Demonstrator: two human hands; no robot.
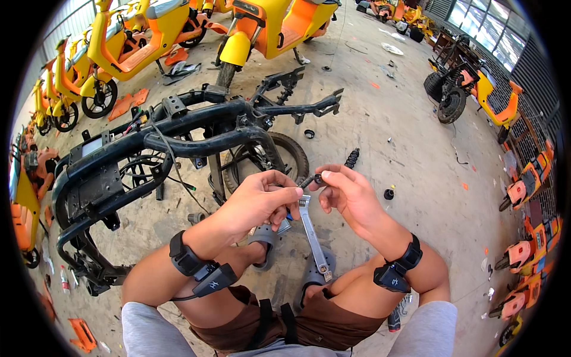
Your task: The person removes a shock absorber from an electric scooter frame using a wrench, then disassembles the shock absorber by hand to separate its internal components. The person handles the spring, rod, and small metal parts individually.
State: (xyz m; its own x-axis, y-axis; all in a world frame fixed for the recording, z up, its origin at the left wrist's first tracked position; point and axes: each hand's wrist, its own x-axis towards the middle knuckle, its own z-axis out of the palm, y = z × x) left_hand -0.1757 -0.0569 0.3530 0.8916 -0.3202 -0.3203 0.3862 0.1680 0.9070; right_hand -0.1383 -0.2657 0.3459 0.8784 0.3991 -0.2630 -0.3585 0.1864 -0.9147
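Note:
In front of my knees both hands come together over a short dark bolt-like piece [306, 181]. My left hand [262, 199] pinches it between thumb and fingers. My right hand [348, 193] has thumb and forefinger closed on a small dark nut-like piece [319, 178] at its far end; its other fingers are loosely curled. Right below my left fingertips is the head of a silver adjustable wrench [313, 238], its handle slanting down over my right grey clog [318, 268]. Whether the left fingers also hold the wrench is hidden.
A bare black scooter frame [196, 137] with cables lies to my left, a wheel [297, 156] beside it. Ahead on the concrete are a shock absorber [352, 157], a dark ring [309, 134] and a small black cup-shaped part [389, 194]. Yellow-orange scooters [137, 47] stand around.

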